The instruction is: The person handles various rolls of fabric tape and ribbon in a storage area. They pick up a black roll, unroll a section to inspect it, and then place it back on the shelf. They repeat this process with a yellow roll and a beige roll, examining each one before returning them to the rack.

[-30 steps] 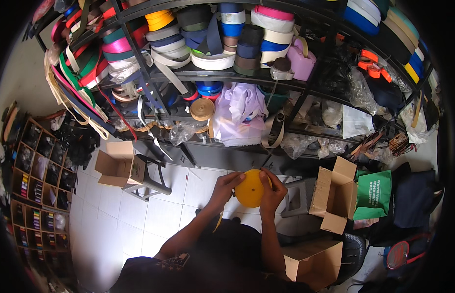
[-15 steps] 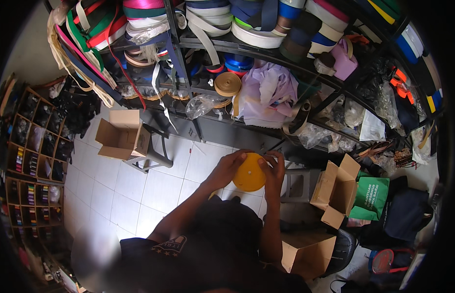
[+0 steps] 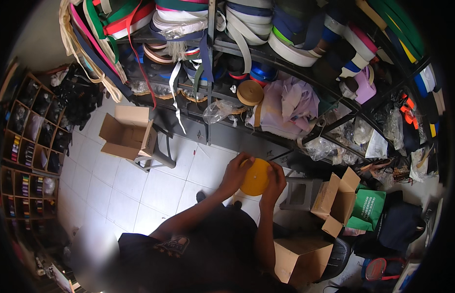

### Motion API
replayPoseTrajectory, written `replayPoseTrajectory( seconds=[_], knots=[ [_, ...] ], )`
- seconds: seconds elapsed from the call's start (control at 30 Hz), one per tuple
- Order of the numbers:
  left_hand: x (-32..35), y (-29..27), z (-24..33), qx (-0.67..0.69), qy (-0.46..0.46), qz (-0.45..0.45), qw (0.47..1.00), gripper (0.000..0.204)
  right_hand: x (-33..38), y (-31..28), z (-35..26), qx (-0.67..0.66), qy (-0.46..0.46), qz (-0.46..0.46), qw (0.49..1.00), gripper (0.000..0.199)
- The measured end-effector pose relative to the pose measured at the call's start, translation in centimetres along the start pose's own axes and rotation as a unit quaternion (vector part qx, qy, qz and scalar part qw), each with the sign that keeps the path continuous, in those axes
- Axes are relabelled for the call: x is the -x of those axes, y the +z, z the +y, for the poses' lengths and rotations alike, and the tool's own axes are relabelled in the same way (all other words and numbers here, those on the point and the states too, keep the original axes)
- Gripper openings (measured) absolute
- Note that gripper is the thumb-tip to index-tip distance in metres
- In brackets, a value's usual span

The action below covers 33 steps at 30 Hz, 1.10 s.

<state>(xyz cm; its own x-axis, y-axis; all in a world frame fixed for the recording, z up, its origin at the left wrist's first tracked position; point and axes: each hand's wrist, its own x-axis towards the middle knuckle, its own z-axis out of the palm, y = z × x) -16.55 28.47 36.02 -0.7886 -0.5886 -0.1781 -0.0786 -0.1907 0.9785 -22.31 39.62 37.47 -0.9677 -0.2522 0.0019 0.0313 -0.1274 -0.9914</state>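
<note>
Between my two hands is a flat, round yellow roll [image 3: 255,182], which looks like tightly wound tape or webbing with a small pale spot at its centre. My left hand [image 3: 235,174] grips its left edge, the fingers curled over the upper rim. On the opposite edge my right hand [image 3: 275,184] is closed, its fingertips near the top. The roll is held up above the tiled floor with its broad face toward me. Parts of the fingers behind it are hidden.
Ahead stands a black metal shelf [image 3: 188,110] loaded with ribbon and webbing rolls. An open cardboard box [image 3: 124,139] rests on a stool at left. At right are another open box [image 3: 330,195], a grey stool [image 3: 302,193] and a green bag [image 3: 368,209]. A compartment rack [image 3: 29,171] lines the far left.
The view has shifted, so the shelf appears farther right. Both hands still grip the yellow roll, which sits slightly lower and farther right in the picture.
</note>
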Motion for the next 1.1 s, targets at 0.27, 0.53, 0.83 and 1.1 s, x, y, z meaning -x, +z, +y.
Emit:
replayPoseTrajectory(
  seconds=[0.27, 0.53, 0.83, 1.1],
  knots=[
    [1.7, -2.6, 0.4, -0.058, 0.02, -0.049, 0.997, 0.028, 0.7, 0.6, -1.1, 0.027, 0.093, -0.062, 0.993, 0.021],
    [1.9, -4.6, 1.4, 0.031, -0.012, -0.061, 0.998, 0.028, 2.4, 3.0, -2.4, 0.014, 0.109, -0.102, 0.989, 0.023],
    [2.5, -5.4, -0.2, -0.044, 0.076, -0.043, 0.995, 0.038, 2.4, 4.3, 1.3, 0.031, 0.01, 0.043, 0.999, 0.027],
    [3.8, -4.8, 0.1, -0.031, 0.133, 0.076, 0.988, 0.042, 3.9, 7.9, 1.8, -0.031, -0.019, 0.121, 0.992, 0.04]
  ],
)
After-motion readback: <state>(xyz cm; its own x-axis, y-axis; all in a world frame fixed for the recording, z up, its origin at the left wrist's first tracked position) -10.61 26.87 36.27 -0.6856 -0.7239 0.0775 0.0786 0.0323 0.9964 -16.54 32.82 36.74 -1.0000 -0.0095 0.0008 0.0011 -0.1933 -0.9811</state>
